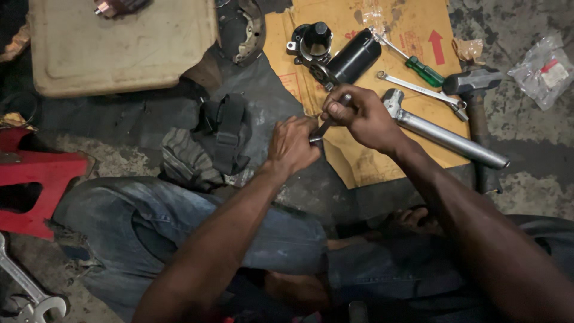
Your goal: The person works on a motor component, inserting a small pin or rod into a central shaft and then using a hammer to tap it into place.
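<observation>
Hands, two: right hand (363,116) fisted round one slim metal tool (329,122), left hand (293,145) pinching its tip.

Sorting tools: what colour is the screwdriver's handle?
Green, on the screwdriver, best in the head view.

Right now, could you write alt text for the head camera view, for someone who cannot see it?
A seated person's right hand grips a slim metal tool while the left hand pinches something small at its tip, above a sheet of cardboard on a workshop floor. On it lie a black cylindrical motor part, a green-handled screwdriver, a wrench and a hammer.
</observation>
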